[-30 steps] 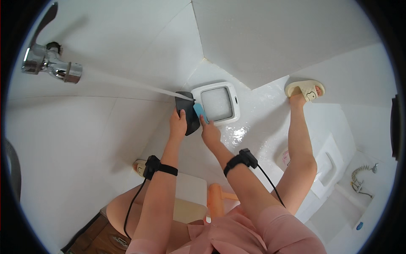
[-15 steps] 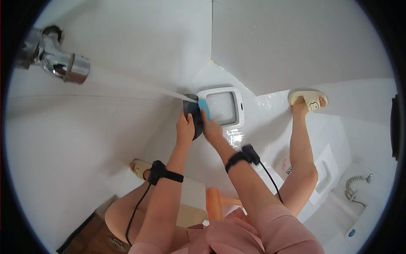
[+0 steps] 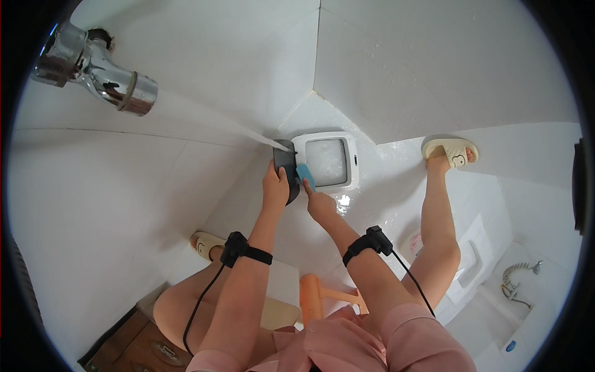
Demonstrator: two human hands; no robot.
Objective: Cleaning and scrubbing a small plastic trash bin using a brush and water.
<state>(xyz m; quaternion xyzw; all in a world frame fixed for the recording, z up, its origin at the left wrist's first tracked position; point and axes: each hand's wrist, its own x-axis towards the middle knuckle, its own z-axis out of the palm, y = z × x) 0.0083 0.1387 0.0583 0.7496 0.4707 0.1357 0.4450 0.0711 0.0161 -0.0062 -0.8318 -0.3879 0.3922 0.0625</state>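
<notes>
My left hand is closed on a long dark grey thing with rounded ends, much like a shoe, held tilted over the left rim of a white square bucket. Water from a chrome tap at the upper left strikes its far end. In my right hand is a light blue brush, its forefinger stretched along it. The brush is close to the dark thing's right side; whether they touch I cannot tell. Foamy-looking water shows inside the bucket.
An orange stool stands in front of me. My feet, in cream slippers, are planted to either side on the wet white floor. White walls meet behind the bucket. A squat toilet and a hose sprayer lie to the right, a brown wooden cabinet at the lower left.
My right hand has drawn the brush toward me and slightly right, down along the dark thing. The left hand keeps its hold. The tap appears further right and lower as the view shifts.
</notes>
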